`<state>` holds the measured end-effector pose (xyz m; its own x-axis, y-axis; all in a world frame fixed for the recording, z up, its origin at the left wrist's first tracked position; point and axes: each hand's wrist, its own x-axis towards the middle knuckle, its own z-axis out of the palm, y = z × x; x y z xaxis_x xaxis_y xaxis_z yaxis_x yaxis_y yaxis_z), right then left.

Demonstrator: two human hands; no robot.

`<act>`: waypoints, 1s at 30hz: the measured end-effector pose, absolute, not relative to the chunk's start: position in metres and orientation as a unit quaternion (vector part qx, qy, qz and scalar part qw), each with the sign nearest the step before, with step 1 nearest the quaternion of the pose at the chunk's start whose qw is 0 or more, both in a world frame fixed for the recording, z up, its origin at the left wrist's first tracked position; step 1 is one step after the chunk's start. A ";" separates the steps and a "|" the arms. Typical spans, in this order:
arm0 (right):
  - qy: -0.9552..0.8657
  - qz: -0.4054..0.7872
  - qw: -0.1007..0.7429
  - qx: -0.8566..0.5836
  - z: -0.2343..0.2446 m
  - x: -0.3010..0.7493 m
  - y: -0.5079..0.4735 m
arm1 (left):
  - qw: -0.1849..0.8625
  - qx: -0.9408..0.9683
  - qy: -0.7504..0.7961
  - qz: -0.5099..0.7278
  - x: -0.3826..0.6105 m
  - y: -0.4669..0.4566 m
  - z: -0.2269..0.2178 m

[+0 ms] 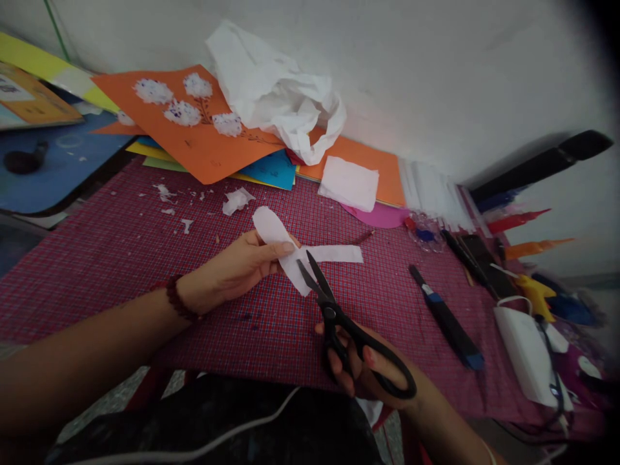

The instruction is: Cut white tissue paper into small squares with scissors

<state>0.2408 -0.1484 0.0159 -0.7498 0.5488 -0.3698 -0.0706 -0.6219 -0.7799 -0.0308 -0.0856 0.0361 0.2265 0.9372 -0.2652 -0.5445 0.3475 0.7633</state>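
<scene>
My right hand (363, 369) is wrapped around the scissors (330, 314), blades (321, 278) parted at the white paper (269, 226) that my left hand (247, 261) pinches above the counter (140, 258). I'd keep that grip clear and turn the paper for a smooth edge.

Red checked tablecloth (121, 258) spread wide here | torn white tissue scraps (237, 201) littering its back left | magenta paper disc (380, 217) lying at the back | 1 black-and-blue tool (450, 324) resting right
</scene>
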 end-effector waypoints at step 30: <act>-0.404 0.845 0.221 -0.273 0.020 0.223 -0.144 | 0.768 0.385 0.336 0.387 -0.022 -0.096 0.031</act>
